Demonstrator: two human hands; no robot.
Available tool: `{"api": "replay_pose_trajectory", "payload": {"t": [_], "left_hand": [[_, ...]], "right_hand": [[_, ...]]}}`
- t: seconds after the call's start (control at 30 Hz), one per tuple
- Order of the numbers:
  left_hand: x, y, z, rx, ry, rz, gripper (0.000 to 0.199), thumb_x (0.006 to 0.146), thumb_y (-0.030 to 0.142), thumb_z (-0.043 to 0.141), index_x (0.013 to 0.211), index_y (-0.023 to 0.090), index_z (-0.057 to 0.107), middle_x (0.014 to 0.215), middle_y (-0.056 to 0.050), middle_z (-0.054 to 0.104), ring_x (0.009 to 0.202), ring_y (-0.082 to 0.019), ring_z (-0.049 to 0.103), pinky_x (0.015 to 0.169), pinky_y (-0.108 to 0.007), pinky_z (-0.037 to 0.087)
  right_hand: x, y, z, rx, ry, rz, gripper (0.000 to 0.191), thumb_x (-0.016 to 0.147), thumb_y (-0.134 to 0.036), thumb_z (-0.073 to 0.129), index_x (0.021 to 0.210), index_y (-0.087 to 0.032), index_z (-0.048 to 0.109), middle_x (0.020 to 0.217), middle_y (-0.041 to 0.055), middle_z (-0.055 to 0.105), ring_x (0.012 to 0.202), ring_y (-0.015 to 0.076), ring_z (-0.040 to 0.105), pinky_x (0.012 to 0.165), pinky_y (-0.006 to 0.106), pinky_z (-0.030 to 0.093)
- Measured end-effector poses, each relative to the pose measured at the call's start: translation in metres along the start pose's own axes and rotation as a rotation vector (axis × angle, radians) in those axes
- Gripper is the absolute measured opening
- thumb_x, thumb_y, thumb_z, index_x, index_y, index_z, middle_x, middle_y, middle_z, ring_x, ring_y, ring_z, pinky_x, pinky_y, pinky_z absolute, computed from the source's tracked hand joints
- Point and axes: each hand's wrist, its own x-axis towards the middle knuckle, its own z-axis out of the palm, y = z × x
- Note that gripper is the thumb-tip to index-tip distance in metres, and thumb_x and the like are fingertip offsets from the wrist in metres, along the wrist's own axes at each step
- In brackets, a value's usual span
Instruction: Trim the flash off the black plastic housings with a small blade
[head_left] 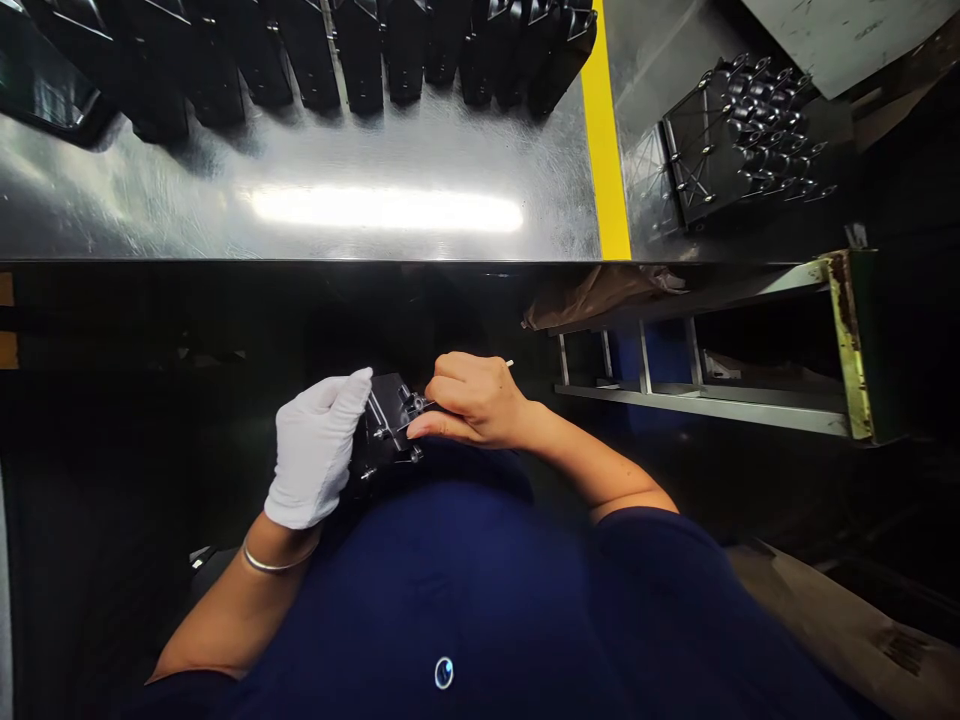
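My left hand [313, 450], in a white glove, is closed on the left side of a black moulded plastic part [388, 400] with ribs and small posts. The part is held in front of my body, below the bench edge. My bare right hand [476, 400] is curled shut at the part's right side, with its thumb against or very close to the posts. From the top of that fist pokes the pale end of a thin stick-like tool [510, 363]; the rest of it is hidden in my fingers.
On the metal bench [337, 160] stand several black plastic parts [405, 50] in a row. Right of a yellow stripe [606, 150], more black parts with posts [739, 135] are stacked. A metal frame [705, 400] stands below the bench, with brown wrapping [600, 295] beside it.
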Motion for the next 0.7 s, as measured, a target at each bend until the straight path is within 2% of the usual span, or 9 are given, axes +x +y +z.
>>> {"api": "replay_pose_trajectory", "payload": {"t": [0.17,0.3,0.37,0.43,0.57,0.7], "left_hand": [[0.000,0.000,0.000,0.005,-0.010,-0.045,0.036,0.078,0.049,0.066,0.058,0.019,0.062,0.054,0.002,0.051,0.052,-0.011,0.039,0.048,-0.025,0.038],[0.001,0.005,0.001,0.021,-0.036,-0.076,0.035,0.078,0.047,0.066,0.058,0.019,0.062,0.055,0.001,0.052,0.053,-0.012,0.041,0.046,-0.025,0.037],[0.003,0.006,0.001,-0.003,-0.058,-0.092,0.038,0.082,0.049,0.062,0.059,0.019,0.061,0.056,0.000,0.054,0.053,-0.012,0.043,0.047,-0.025,0.039],[0.006,0.005,0.002,-0.048,-0.092,-0.109,0.041,0.086,0.052,0.058,0.063,0.019,0.062,0.060,-0.001,0.058,0.055,-0.013,0.047,0.051,-0.025,0.042],[0.011,-0.001,0.001,-0.077,-0.135,-0.139,0.046,0.089,0.061,0.055,0.072,0.019,0.066,0.065,-0.001,0.062,0.059,-0.015,0.054,0.054,-0.026,0.045],[0.011,-0.004,0.002,-0.087,-0.136,-0.166,0.049,0.089,0.063,0.055,0.066,0.020,0.059,0.060,0.000,0.057,0.054,-0.013,0.050,0.052,-0.026,0.044]], "right_hand": [[0.000,0.000,0.000,0.114,-0.176,0.076,0.060,0.102,-0.061,0.028,0.061,-0.018,0.042,0.061,-0.0023,0.037,0.057,0.0101,0.036,0.055,0.027,0.023],[0.002,0.003,-0.009,0.447,-0.358,0.084,0.058,0.103,-0.059,0.029,0.064,-0.019,0.042,0.060,-0.0039,0.039,0.054,0.0078,0.037,0.054,0.024,0.027],[0.004,0.005,-0.013,0.606,-0.398,0.074,0.055,0.104,-0.055,0.029,0.066,-0.018,0.045,0.061,-0.0039,0.042,0.054,0.0068,0.041,0.056,0.021,0.033],[0.004,0.006,-0.014,0.611,-0.311,0.127,0.052,0.106,-0.048,0.028,0.071,-0.017,0.051,0.065,-0.0017,0.050,0.058,0.0074,0.047,0.059,0.021,0.038],[0.001,0.005,-0.003,0.280,-0.001,0.211,0.045,0.106,-0.037,0.034,0.080,-0.015,0.063,0.068,0.0019,0.060,0.064,0.0101,0.054,0.064,0.023,0.040],[-0.002,0.005,0.007,0.051,0.089,0.164,0.042,0.105,-0.034,0.040,0.079,-0.015,0.067,0.062,0.0011,0.059,0.061,0.0107,0.053,0.063,0.024,0.039]]}}
